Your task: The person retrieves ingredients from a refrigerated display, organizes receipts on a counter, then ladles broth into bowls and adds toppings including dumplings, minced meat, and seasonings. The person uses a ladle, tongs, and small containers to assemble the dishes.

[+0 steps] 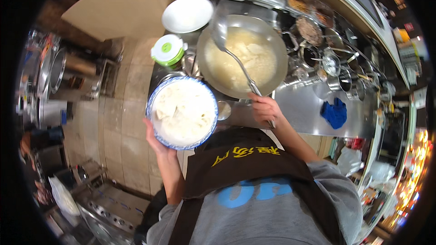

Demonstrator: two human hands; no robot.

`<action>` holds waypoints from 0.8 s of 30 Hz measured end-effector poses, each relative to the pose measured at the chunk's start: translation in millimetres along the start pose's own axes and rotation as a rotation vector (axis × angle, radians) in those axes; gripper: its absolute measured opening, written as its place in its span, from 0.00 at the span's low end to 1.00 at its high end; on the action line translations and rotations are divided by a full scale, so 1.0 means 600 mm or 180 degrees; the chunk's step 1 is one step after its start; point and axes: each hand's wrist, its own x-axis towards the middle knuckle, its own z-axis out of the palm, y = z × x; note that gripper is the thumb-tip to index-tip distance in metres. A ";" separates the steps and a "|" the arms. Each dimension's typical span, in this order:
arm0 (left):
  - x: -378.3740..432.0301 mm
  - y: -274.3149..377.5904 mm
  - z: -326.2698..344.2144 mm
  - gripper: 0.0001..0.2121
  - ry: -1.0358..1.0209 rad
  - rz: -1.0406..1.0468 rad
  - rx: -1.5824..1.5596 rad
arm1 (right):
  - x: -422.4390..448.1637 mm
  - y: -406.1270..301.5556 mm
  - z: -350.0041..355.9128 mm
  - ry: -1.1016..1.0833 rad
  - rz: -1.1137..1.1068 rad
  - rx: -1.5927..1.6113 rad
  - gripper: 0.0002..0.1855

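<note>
My left hand (159, 139) holds a white bowl with a blue patterned rim (181, 113) from its lower left side; pale pieces, perhaps dumplings, lie in it. My right hand (266, 109) grips the metal handle of a ladle (220, 29), whose bowl is over the left side of a large metal wok (279, 46). Cloudy pale liquid with light pieces (250, 54) fills much of the wok. An empty-looking white bowl (188, 14) stands at the wok's upper left. Below that bowl is a round container with a white and green lid (167, 49).
Several metal pots (339, 80) and ingredient containers (298, 3) line the back and right. A blue cloth or glove (334, 113) lies on the steel counter (299, 112). A tan board (119, 6) stands at upper left. Tiled floor (114, 136) and steel kitchen equipment (112, 207) are at left.
</note>
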 end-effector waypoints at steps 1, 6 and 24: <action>0.000 0.001 0.000 0.32 -0.0068 0.0014 0.0022 | 0.016 -0.008 0.009 0.0425 -0.0122 -0.0230 0.08; 0.000 0.001 0.001 0.32 -0.0224 -0.0057 0.0062 | 0.166 -0.113 0.059 0.1181 -0.0029 -0.2754 0.09; -0.052 -0.090 0.092 0.33 0.0063 0.0486 0.1211 | 0.085 -0.193 -0.003 0.2202 -0.1926 -0.4207 0.21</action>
